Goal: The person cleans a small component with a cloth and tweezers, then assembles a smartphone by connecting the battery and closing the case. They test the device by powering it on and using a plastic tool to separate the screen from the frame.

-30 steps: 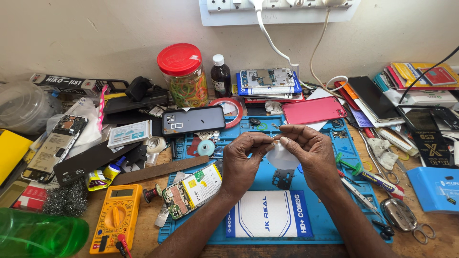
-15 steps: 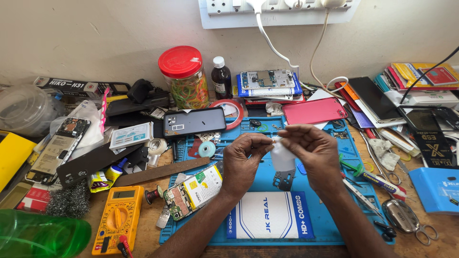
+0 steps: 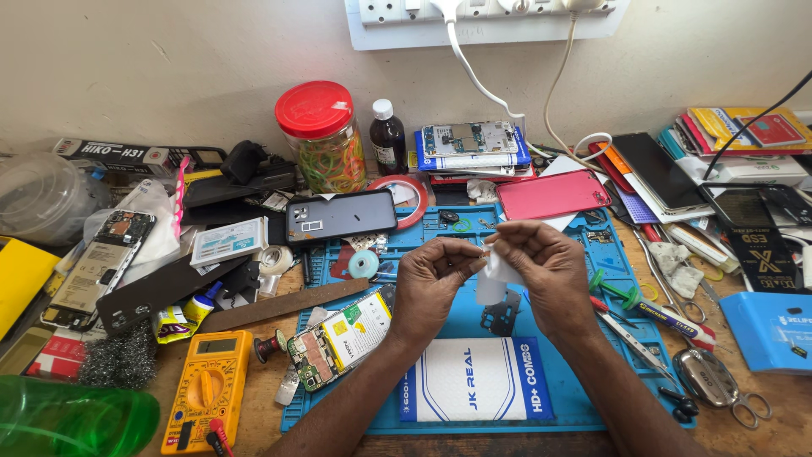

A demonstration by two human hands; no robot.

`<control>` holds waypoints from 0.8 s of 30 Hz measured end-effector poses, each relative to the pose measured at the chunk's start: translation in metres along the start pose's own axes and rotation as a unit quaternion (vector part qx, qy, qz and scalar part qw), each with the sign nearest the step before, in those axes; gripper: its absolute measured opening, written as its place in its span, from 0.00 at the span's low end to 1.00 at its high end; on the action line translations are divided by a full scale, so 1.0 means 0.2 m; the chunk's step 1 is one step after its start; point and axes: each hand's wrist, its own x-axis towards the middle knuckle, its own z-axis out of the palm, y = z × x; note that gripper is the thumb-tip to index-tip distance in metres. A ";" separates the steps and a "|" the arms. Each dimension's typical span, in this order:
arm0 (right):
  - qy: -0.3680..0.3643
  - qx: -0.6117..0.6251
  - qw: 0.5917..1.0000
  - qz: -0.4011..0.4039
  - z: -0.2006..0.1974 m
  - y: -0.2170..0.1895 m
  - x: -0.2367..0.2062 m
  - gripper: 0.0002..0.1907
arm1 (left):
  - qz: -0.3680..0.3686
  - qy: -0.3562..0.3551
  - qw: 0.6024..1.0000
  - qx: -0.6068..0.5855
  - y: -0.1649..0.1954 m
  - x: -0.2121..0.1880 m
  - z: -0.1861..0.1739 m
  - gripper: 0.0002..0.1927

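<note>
— Where do things lie around the work mat (image 3: 584, 398)?

— Left of it, the multimeter (image 3: 207, 391). Behind it, the jar (image 3: 324, 135) and bottle (image 3: 387, 137). Right of it, the scissors (image 3: 719, 385). On it, an opened phone (image 3: 342, 338) at its left edge.

1. A single head-worn view is provided; no second view is available for overlap.
2. The desk (image 3: 254, 398) is looked down upon steeply, facing the wall (image 3: 169, 68) behind it.
3. The hands are framed close, at lower centre.
</note>
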 end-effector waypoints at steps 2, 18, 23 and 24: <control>0.043 0.031 0.998 -0.046 -0.01 -0.01 0.01 0.12 | -0.031 0.008 0.999 -0.041 -0.01 0.01 -0.01 0.05; -0.013 -0.136 0.988 -0.077 0.07 -0.02 -0.06 0.12 | -0.094 0.033 0.988 -0.114 -0.06 0.01 -0.01 0.07; -0.026 -0.007 1.000 -0.003 0.02 0.05 -0.03 0.10 | -0.066 0.036 0.993 -0.096 -0.05 0.00 -0.01 0.06; -0.022 0.002 1.000 0.014 0.01 0.06 -0.02 0.09 | -0.062 0.040 0.993 -0.093 -0.04 0.01 -0.01 0.06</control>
